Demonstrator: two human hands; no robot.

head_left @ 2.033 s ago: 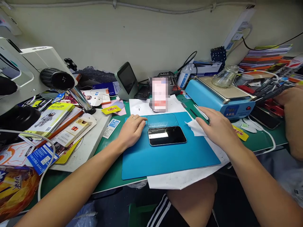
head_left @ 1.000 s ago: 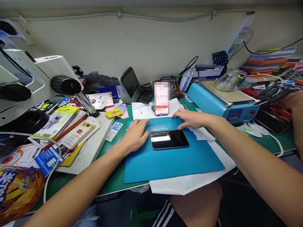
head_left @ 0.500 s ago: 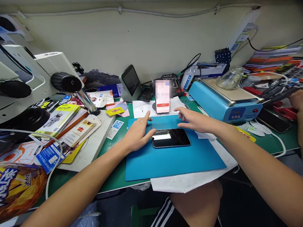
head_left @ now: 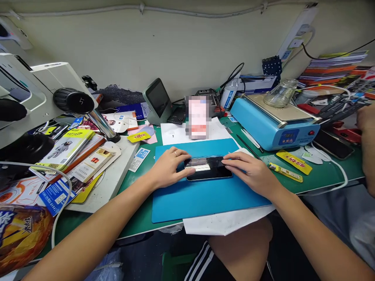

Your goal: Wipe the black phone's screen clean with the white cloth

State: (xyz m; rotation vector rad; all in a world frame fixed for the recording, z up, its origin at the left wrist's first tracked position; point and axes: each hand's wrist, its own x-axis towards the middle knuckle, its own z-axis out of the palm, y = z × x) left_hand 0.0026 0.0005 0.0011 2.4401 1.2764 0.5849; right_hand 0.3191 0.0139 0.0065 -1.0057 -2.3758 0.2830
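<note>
A black-screened phone [head_left: 216, 173] lies flat on the blue mat [head_left: 181, 205] in front of me. A thin clear screen protector [head_left: 202, 160], hard to make out, sits at the phone's far edge, over the glass. My left hand [head_left: 170, 168] grips its left end between thumb and fingers, close to the phone's left side. At the other end, my right hand [head_left: 251, 169] closes thumb and fingertips on the protector's right edge, above the phone's upper right corner. Whether the sheet touches the screen is hidden.
Behind the mat stands a lit phone [head_left: 198, 117], partly blurred. A blue heating plate [head_left: 275, 123] with a glass jar [head_left: 280, 93] is at right; a microscope stand [head_left: 73, 99] and booklets [head_left: 68, 148] fill the left. Another person's hand [head_left: 367, 121] shows at the right edge.
Both hands have come down toward me with the clear protector, from beyond the phone to over its screen. My right hand has turned, its fingers now pinching. The view has shifted slightly.
</note>
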